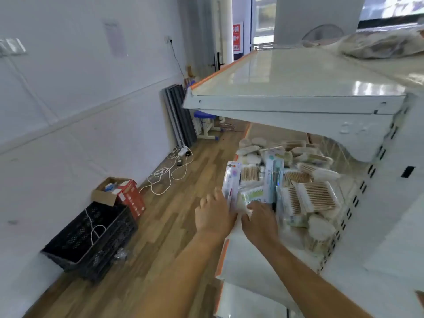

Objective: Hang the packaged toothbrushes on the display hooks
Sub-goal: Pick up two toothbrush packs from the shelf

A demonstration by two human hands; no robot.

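1. At lower centre of the frame, the left hand has its grip clamped on a white packaged toothbrush, held upright at the shelf edge.
2. Just right of it, the right hand rests on the packs; its grip is blurred, so I cannot tell.
3. Beyond, a blue packaged toothbrush lies among cotton swab packs.

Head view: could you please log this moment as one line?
phase: picking stock | left hand: holds toothbrush pack | right hand: among cotton-swab packs on shelf, grip unclear | hooks: not in view
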